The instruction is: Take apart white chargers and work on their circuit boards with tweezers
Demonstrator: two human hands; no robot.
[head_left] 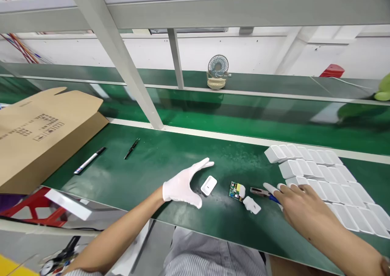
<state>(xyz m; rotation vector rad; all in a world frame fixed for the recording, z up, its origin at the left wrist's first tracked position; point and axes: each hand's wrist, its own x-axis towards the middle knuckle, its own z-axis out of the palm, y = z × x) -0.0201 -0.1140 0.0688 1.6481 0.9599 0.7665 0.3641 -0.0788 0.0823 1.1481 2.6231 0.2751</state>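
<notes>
My left hand (184, 185), in a white glove, hovers with thumb and fingers spread just left of a small white plastic charger housing (209, 185) on the green bench. My right hand (300, 203), with white covers on several fingers, is wrapped over the blue handles of pliers (260, 192); their metal jaws point left, low over the bench. Between the hands lies a small circuit board (237, 190) with yellow and white components. Touching or very close to it is a white plastic piece (252, 205) with an uneven edge.
Several rows of white plastic housings (329, 178) stand at the right. Toward the left lie a white marker (89, 160), black tweezers (132, 148) and a large cardboard box (45, 134). A slanted metal post (122, 61) rises at the bench's back edge; a small fan (217, 71) stands beyond.
</notes>
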